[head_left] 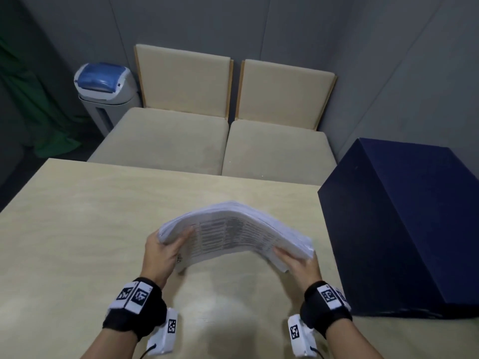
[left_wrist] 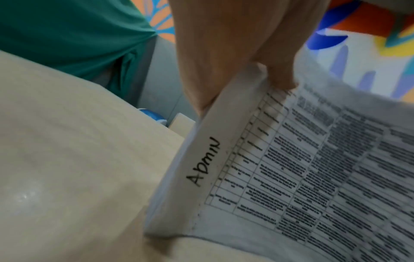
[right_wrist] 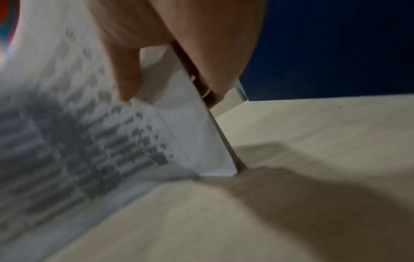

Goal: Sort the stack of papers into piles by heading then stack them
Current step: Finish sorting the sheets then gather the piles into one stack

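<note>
Stack (head_left: 233,234) held up over table (head_left: 90,229), bowed upward at centre, its near corners touching or nearly touching the top. Left hand (head_left: 162,251) grips the stack's left end, thumb on top; right hand (head_left: 302,265) grips the right end likewise. Open tabletop to the left and far side; blue box (head_left: 404,224) crowds the table's right edge, close to the right hand. Two chairs (head_left: 181,120) beyond the far edge, bin (head_left: 106,86) at far left. Left wrist view only: handwritten "ADMIN" on the top sheet's margin beside a printed grid; other text too blurred to read. Right wrist view: stack corner at the tabletop
</note>
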Demonstrator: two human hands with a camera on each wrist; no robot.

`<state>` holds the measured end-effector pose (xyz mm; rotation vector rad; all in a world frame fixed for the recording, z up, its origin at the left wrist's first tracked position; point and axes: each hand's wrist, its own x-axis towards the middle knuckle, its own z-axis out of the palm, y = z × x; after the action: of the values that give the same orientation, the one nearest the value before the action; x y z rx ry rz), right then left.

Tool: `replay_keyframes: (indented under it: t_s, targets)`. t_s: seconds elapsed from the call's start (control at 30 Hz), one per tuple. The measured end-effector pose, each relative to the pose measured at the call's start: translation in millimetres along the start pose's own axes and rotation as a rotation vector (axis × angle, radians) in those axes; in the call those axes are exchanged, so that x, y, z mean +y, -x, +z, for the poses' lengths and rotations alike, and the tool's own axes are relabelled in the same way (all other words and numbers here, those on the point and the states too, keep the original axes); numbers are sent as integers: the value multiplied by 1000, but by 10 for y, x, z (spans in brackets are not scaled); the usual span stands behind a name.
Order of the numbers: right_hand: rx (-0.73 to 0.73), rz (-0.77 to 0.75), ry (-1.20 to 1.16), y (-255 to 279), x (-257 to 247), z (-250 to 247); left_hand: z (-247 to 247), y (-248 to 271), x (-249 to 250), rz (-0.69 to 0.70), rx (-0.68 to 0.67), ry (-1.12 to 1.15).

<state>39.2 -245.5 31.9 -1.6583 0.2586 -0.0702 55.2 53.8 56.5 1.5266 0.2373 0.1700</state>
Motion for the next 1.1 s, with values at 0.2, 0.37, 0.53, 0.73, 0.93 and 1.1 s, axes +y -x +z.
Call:
replay_keyframes:
  t_s: [0.2,0.37,0.53,0.73,0.93,1.1]
  targets:
    - [88,-138,14,164,-562,50,-275,159,202,-22,-121,97]
    - [-104,-769,714,525,-1323,-157,-564,214,175,1,-262,-478]
    - [-199,-983,1100,1051,-1905,-67,-87,659,708,448,-548,-330]
    - [44,-1118,1069,1367,-2026,-268,288,1136,775,388,-504,49]
    - [340,-536,698,1607,-1595,-775,558,1300,794,125,-350,281]
    - [-43,-189,264,1884,-1035,-1265,968,1635,772,-18,-351,502]
